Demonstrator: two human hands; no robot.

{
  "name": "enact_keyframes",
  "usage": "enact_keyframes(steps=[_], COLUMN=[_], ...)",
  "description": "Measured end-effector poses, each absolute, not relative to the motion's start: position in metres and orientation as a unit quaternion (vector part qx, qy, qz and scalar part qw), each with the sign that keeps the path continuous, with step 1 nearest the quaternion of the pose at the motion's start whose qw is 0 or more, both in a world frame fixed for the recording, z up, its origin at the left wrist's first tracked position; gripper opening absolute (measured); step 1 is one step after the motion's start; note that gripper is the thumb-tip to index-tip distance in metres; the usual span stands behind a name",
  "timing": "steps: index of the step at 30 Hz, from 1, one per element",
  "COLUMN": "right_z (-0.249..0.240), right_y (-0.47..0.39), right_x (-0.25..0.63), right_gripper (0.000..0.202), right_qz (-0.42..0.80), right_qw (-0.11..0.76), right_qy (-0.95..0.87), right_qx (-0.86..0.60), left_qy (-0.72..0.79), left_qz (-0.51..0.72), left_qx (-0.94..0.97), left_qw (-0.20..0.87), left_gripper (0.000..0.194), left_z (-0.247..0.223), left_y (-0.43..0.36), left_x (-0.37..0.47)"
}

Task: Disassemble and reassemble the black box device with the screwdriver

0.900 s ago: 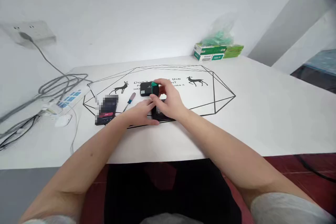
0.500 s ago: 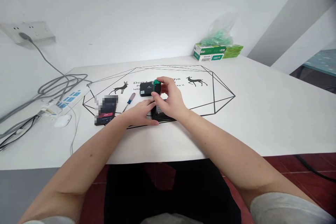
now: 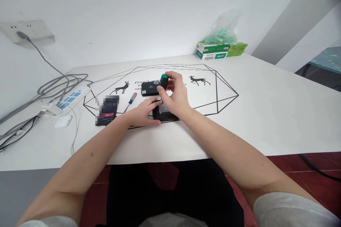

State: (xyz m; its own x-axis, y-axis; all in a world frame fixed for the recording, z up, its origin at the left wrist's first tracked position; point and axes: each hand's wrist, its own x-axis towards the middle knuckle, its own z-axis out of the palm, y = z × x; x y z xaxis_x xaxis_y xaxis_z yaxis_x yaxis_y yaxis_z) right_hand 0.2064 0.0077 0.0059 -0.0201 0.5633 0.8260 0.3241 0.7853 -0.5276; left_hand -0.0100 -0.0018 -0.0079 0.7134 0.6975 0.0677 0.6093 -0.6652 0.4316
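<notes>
Item: dark, flat-faced case with a printed label (image 3: 166,114), mid-frame on the smooth white bench (image 3: 266,113), near its front edge. Left hand (image 3: 144,112): fingers spread, against the case's left side. Right hand (image 3: 177,95): pinching a rounded green-and-black handle (image 3: 164,81) (upright, slightly tilted). Just above the case: black box, rounded corners (image 3: 149,88). Bare surface: right of frame.

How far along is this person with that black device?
Partway, it seems. Already done: the labelled black device lies flat, and the black box with a logo sits apart behind it. In hand: the right hand holds a green-and-black screwdriver over the device, while the left hand rests at its edge. Left: probably more screwdriver work; how much, I can't tell.
</notes>
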Motion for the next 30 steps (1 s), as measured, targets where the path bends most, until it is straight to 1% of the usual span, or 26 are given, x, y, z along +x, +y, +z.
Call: enact_keyframes(steps=[2, 4, 14, 20, 26, 30], right_z=[0.006, 0.006, 0.005, 0.007, 0.011, 0.014], right_y=[0.008, 0.009, 0.01, 0.004, -0.003, -0.005], right_x=[0.207, 0.207, 0.207, 0.206, 0.206, 0.207], right_gripper=[0.046, 0.047, 0.047, 0.051, 0.044, 0.041], right_qz=[0.092, 0.092, 0.108, 0.137, 0.143, 0.159], right_qw=[0.626, 0.625, 0.619, 0.594, 0.562, 0.565], right_qy=[-0.709, -0.71, -0.711, -0.735, -0.773, -0.773], right_qx=[-0.312, -0.311, -0.316, -0.297, -0.258, -0.241], left_qy=[0.365, 0.365, 0.364, 0.346, 0.312, 0.318], left_qz=[0.092, 0.087, 0.075, 0.087, 0.113, 0.11], left_qx=[0.904, 0.903, 0.905, 0.912, 0.923, 0.921], left_qw=[0.204, 0.209, 0.206, 0.2, 0.194, 0.196], left_gripper=[0.107, 0.108, 0.106, 0.103, 0.097, 0.097], left_z=[-0.009, -0.008, -0.005, -0.003, -0.003, -0.004], left_y=[-0.001, -0.001, 0.0, 0.0, 0.002, 0.002], left_x=[-0.011, -0.011, -0.01, -0.008, -0.007, -0.007])
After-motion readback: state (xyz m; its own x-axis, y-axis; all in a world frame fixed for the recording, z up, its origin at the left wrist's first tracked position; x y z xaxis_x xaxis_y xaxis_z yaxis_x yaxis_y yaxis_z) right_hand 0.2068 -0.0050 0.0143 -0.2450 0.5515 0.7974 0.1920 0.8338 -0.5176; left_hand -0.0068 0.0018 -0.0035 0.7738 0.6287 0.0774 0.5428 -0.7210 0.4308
